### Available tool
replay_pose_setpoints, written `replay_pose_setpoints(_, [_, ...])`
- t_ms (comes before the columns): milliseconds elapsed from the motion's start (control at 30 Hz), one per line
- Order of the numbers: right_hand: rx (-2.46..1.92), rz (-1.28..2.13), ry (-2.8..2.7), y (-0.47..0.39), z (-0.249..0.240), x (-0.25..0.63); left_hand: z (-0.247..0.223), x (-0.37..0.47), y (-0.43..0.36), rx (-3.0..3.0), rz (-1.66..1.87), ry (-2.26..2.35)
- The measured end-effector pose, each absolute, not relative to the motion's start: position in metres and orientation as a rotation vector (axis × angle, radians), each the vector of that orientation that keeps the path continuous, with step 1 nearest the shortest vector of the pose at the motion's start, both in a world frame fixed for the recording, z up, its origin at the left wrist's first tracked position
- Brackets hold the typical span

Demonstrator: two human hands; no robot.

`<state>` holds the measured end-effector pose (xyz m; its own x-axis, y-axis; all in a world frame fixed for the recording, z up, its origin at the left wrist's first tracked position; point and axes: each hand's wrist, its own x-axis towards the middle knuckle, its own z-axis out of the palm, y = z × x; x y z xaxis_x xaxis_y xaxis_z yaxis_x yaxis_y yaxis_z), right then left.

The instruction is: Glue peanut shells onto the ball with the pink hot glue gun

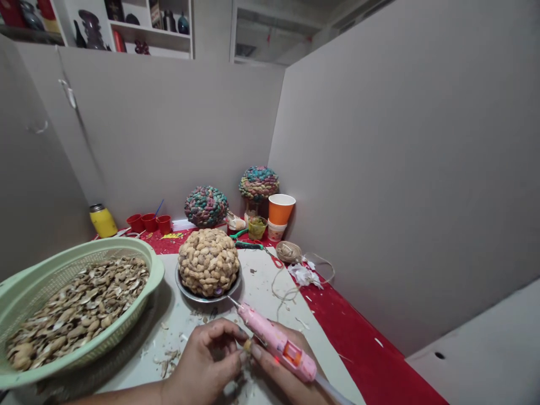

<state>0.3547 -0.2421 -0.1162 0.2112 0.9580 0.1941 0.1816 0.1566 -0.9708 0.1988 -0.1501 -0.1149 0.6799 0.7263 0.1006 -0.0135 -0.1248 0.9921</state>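
My right hand (291, 354) is wrapped around a pink hot glue gun (270, 334), its nozzle pointing forward and left. The fingertips of my left hand (211, 357) are pinched at a small yellowish-brown piece, seemingly a bit of peanut shell (247, 345). My right thumb touches that piece too. Just beyond the nozzle, a ball covered in peanut shells (208, 261) rests in a shallow metal bowl (202, 298). To the left stands a green plastic colander (157, 273) full of loose peanut shells (80, 309).
Two multicoloured shell-covered balls (206, 206) (258, 183) stand at the back. Near them are paper cups (280, 214), green-handled pliers (248, 245), twine (289, 252), red cups (149, 222) and a yellow jar (103, 221). Grey panels (379, 169) enclose the table; shell scraps (166, 363) litter it.
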Motion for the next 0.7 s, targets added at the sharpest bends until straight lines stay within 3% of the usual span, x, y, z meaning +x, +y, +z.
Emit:
replay_pose_setpoints(400, [-1.410,0.598,-1.361,-0.236,-0.154,0.367,-0.117,0.201,-0.151,1.488,0.692,0.542])
replay_pose_setpoints(700, [-1.451,0.625,-1.408,-0.245,-0.132,0.367,-0.117,0.201,-0.152,1.484,0.636,0.523])
